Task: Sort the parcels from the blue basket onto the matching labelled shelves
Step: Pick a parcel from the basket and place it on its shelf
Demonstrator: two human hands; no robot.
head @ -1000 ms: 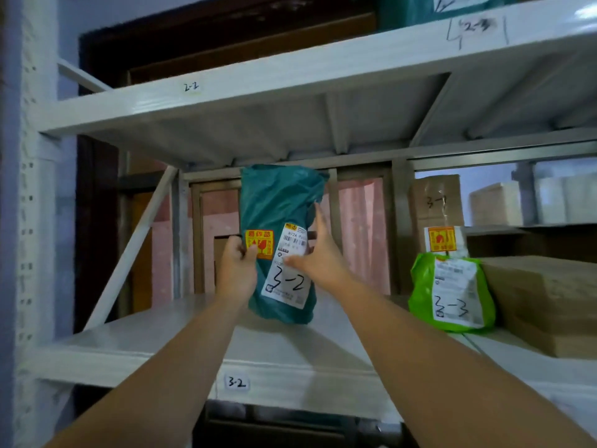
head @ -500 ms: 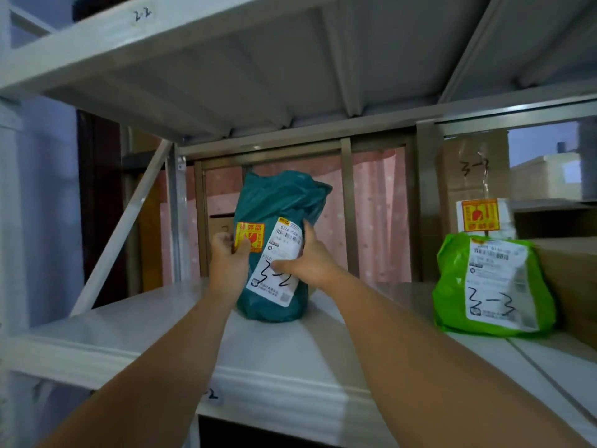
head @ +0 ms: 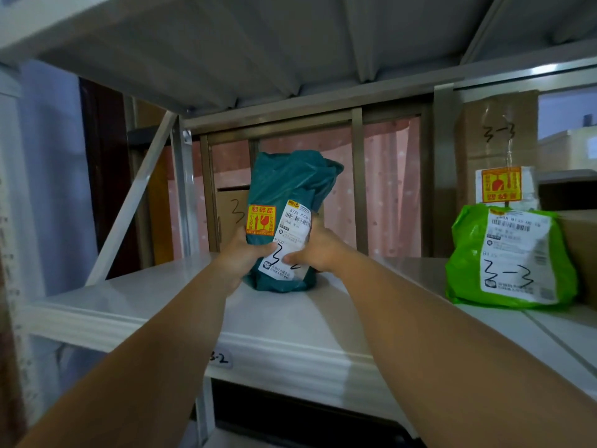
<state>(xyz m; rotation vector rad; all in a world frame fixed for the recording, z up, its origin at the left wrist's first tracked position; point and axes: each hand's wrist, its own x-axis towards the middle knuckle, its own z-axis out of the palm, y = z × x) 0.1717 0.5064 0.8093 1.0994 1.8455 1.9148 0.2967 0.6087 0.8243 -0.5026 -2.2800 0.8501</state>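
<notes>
One teal parcel [head: 292, 184] on white shelf [head: 142, 297]

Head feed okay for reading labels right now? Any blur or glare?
Head view: dim, bluish, but sharp; 3-3 on the green parcel reads clearly; the left hand and right hand cover part of the handwritten number on the teal parcel; the wide lens bows the shelf edge; slight glare on the upper-right beam.
</notes>
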